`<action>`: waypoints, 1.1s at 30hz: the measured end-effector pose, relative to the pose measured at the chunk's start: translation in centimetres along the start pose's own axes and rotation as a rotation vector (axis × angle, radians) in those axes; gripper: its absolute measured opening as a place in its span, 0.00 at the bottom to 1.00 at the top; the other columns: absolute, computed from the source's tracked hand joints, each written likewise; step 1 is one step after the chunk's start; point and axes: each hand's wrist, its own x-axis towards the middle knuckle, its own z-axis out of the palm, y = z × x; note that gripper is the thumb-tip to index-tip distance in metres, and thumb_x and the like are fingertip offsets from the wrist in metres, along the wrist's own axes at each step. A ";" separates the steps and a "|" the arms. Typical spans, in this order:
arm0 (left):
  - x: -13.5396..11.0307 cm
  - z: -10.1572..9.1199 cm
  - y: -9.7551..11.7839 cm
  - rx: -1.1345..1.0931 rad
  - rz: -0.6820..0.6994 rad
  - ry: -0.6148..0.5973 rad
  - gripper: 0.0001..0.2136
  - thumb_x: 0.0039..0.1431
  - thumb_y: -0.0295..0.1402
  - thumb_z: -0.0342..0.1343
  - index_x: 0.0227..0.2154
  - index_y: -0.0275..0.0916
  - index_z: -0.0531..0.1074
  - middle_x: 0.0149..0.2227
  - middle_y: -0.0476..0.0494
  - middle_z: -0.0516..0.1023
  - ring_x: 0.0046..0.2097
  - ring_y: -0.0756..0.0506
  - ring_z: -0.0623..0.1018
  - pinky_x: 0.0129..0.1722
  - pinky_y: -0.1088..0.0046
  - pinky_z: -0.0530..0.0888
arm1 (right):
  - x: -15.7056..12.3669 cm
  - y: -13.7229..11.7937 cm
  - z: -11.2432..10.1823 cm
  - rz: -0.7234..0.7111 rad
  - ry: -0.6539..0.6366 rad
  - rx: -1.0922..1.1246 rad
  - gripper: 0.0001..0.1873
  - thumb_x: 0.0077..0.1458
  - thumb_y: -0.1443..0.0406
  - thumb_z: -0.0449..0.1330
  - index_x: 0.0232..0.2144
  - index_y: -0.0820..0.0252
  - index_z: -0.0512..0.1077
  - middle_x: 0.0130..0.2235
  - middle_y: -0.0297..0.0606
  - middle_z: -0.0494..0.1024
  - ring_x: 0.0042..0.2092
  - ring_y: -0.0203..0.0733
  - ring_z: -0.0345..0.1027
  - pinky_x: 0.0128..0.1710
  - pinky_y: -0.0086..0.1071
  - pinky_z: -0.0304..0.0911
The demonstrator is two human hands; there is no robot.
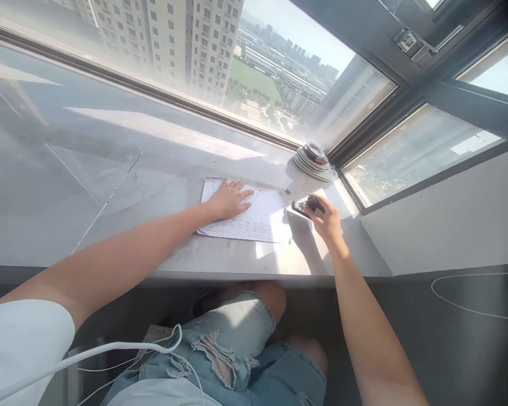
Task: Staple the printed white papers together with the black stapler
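My left hand [230, 200] lies flat with spread fingers on a stack of printed paper sheets [262, 217]. The sheets rest on the pale stone sill, close to its front edge. Off the right end of the stack, my right hand [328, 217] grips a black stapler [307, 206], with its jaw end pointing left toward the paper. I cannot tell whether the stapler touches the sill. Just beyond the paper's right corner lies a small dark piece [288, 192], too small to name.
A pile of stacked round plates or lids [315, 160] stands in the window corner behind my right hand. The window frame [152, 84] bounds the sill [110, 186] at the back. A white wall [440, 208] rises at right. White cables [122, 347] cross my lap.
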 end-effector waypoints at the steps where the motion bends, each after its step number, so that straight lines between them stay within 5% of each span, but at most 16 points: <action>1: 0.0 0.0 0.0 0.007 -0.003 -0.026 0.28 0.71 0.48 0.42 0.70 0.46 0.61 0.75 0.40 0.53 0.75 0.34 0.50 0.72 0.46 0.43 | -0.7 0.7 -0.7 0.012 -0.006 -0.032 0.22 0.57 0.53 0.62 0.51 0.53 0.75 0.49 0.45 0.81 0.47 0.55 0.75 0.52 0.51 0.69; 5: 0.2 -0.2 0.0 0.021 -0.006 -0.082 0.31 0.71 0.51 0.40 0.72 0.48 0.56 0.76 0.42 0.48 0.76 0.34 0.46 0.72 0.45 0.40 | -2.9 1.3 -1.7 0.039 -0.072 -0.078 0.20 0.56 0.54 0.62 0.49 0.53 0.76 0.51 0.46 0.81 0.50 0.57 0.75 0.54 0.52 0.69; 19: 0.2 -0.4 -0.1 -0.015 -0.001 -0.051 0.29 0.70 0.50 0.42 0.70 0.48 0.60 0.76 0.42 0.50 0.76 0.35 0.48 0.72 0.45 0.42 | -4.1 -4.1 -2.5 0.042 -0.360 0.143 0.20 0.58 0.46 0.63 0.46 0.49 0.78 0.50 0.42 0.80 0.52 0.55 0.73 0.52 0.49 0.69; 27: 0.2 -0.2 -0.1 0.009 -0.005 -0.054 0.30 0.71 0.49 0.41 0.71 0.46 0.59 0.76 0.38 0.49 0.75 0.34 0.49 0.72 0.44 0.43 | 0.5 -2.8 -0.3 0.317 -0.113 0.112 0.34 0.64 0.39 0.44 0.34 0.57 0.77 0.42 0.45 0.80 0.43 0.49 0.70 0.48 0.43 0.64; 30: 0.3 0.0 -0.2 0.001 -0.003 -0.042 0.30 0.71 0.50 0.41 0.71 0.46 0.60 0.75 0.38 0.50 0.75 0.34 0.49 0.72 0.44 0.43 | 2.4 -3.5 0.0 0.276 -0.065 -0.025 0.31 0.66 0.45 0.43 0.31 0.57 0.77 0.39 0.45 0.79 0.44 0.49 0.71 0.50 0.42 0.64; 33: 0.4 0.1 -0.3 0.002 0.002 -0.042 0.29 0.71 0.50 0.41 0.70 0.47 0.60 0.76 0.39 0.50 0.75 0.34 0.49 0.72 0.44 0.43 | 4.3 -4.7 -2.1 0.163 0.135 -0.137 0.28 0.67 0.51 0.42 0.30 0.57 0.75 0.38 0.44 0.78 0.44 0.50 0.71 0.49 0.42 0.64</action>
